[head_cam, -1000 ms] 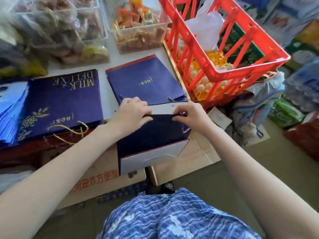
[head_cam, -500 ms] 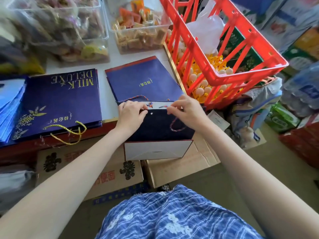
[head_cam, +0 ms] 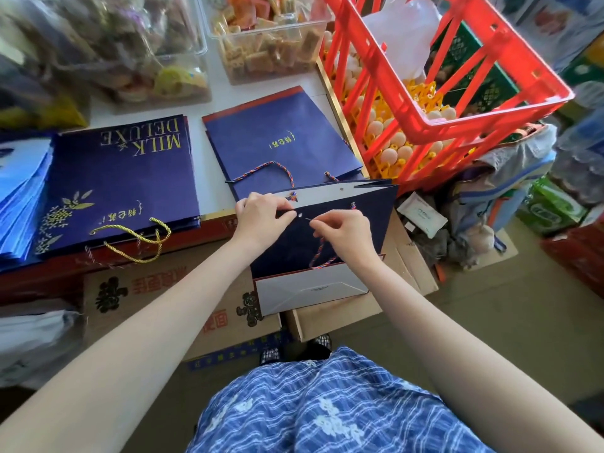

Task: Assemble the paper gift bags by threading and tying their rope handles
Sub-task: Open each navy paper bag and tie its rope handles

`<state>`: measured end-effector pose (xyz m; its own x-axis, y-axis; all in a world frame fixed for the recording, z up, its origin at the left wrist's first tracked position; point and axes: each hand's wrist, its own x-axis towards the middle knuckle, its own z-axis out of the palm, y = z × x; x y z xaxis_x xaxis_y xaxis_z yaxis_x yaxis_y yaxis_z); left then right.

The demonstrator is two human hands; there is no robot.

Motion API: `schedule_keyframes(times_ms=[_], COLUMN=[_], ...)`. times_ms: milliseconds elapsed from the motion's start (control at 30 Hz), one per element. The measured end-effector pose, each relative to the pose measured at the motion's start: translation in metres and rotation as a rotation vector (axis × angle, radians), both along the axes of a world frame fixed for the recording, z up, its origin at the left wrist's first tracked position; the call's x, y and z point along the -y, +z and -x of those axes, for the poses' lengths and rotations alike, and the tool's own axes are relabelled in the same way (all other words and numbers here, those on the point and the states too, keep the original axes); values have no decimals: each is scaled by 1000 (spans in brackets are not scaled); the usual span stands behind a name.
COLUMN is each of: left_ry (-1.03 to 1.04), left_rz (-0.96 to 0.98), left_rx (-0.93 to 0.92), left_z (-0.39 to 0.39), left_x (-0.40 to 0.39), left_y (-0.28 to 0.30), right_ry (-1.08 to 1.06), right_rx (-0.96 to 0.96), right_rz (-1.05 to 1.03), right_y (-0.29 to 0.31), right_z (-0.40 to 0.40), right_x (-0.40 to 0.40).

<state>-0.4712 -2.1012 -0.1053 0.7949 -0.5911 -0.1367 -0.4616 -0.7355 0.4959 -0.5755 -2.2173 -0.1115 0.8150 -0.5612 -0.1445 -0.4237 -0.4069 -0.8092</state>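
A dark blue paper gift bag [head_cam: 369, 230] hangs over the table's front edge, its white folded bottom toward me. My left hand [head_cam: 261, 217] pinches the bag's upper edge beside a small punched hole [head_cam: 299, 216]. My right hand [head_cam: 343, 233] pinches the tip of a red-and-blue twisted rope [head_cam: 318, 256] just right of that hole, and the rope loops down over the bag's face. A second rope handle [head_cam: 264, 168] arches from the bag's far panel. Another flat blue bag [head_cam: 281, 142] lies behind on the table.
A stack of blue "MILK DELUXE" bags [head_cam: 121, 171] with a gold rope handle [head_cam: 137, 237] lies at the left. A red plastic crate [head_cam: 441, 76] over eggs stands at the right. Clear snack tubs [head_cam: 268, 44] sit at the back, cardboard boxes [head_cam: 157, 299] below.
The bag has been raised and turned so its top edge faces my hands. My right hand has moved from the bag's rim to pinching the rope tip next to the hole.
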Motion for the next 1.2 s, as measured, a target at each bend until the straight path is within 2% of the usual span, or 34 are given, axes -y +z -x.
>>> schedule_keyframes(times_ms=[467,700,800,1200], left_ry=[-12,12,18,-12], left_rz=[35,27,28,38], left_rx=[27,16,7,11], left_z=[9,11,10,9], left_x=[-4,-8,-9,-9], left_y=[-1,-3,-4,-6], right_ry=[-55,73,98,129], right_rx=[57,77,101,105], right_rz=[95,457,542,583], right_y=[-4,-11,-11,-11], right_z=[3,2,0,0], right_x=[-12,-21,-22,-20])
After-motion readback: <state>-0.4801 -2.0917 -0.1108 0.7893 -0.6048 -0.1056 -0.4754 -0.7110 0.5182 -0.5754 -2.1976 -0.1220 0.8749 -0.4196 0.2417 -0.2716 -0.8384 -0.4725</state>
